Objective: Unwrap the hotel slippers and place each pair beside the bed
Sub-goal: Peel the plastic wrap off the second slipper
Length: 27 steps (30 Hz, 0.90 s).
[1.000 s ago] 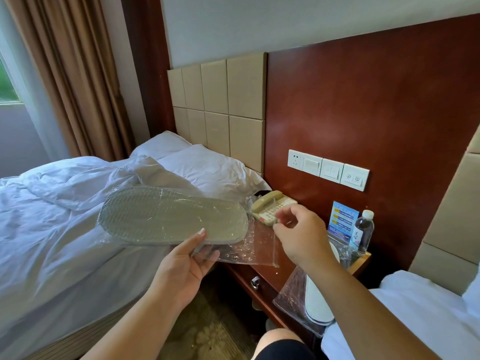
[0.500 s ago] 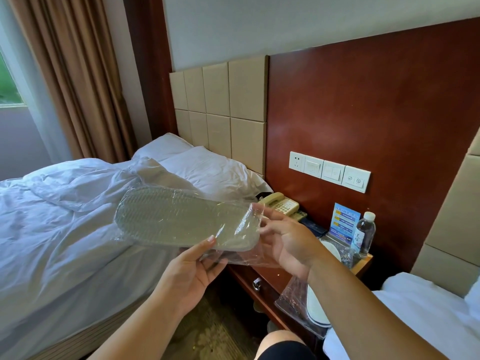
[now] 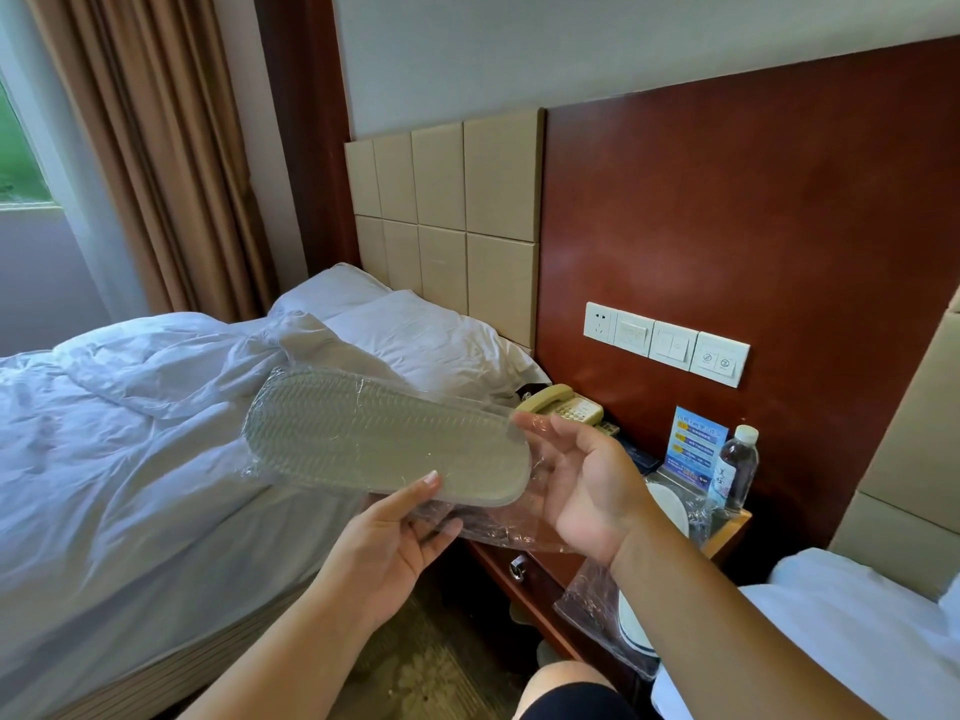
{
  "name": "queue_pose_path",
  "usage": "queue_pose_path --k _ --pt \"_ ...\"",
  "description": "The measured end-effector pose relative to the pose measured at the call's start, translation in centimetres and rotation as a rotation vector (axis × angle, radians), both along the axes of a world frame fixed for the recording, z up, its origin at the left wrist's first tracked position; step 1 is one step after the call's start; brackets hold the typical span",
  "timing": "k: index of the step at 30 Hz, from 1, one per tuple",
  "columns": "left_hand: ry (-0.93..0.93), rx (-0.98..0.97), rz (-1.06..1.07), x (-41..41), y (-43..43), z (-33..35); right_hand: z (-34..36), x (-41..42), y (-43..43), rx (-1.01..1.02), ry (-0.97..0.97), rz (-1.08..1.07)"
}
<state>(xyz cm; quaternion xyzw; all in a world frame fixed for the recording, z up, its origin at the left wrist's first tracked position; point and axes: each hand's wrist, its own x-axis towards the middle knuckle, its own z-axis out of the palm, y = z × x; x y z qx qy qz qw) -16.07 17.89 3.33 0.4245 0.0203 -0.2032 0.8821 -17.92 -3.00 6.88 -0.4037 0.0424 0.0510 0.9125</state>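
A pair of grey hotel slippers, sole toward me, is sealed in a clear plastic wrap and held over the gap between bed and nightstand. My left hand grips it from below, thumb on the sole. My right hand holds the heel end, thumb on top under loose plastic, fingers going behind the heel. A second wrapped white pair lies on the nightstand, hanging over its front edge.
The unmade white bed is on the left, and another bed is at lower right. The wooden nightstand carries a phone, a blue card and a water bottle. Patterned carpet lies between the beds.
My right hand came from above the phone to the heel end of the wrapped slippers and took hold there. The package shifted slightly right and tilted.
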Motion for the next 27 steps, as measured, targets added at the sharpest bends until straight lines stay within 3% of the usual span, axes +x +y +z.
queue_pose_path --k 5,10,20,27 --pt "-0.012 -0.026 -0.036 0.2 0.2 0.0 -0.9 -0.1 -0.4 0.090 -0.103 0.143" --pt "-0.001 -0.011 -0.049 0.4 0.5 -0.3 -1.2 -0.3 -0.8 0.010 -0.149 0.255" --pt "-0.005 0.046 -0.100 0.3 0.5 -0.7 -0.7 -1.2 0.0 -0.196 -0.083 0.171" --pt "0.041 -0.135 0.200 1.5 1.4 -0.1 -1.2 -1.5 -0.7 -0.234 -0.014 0.127"
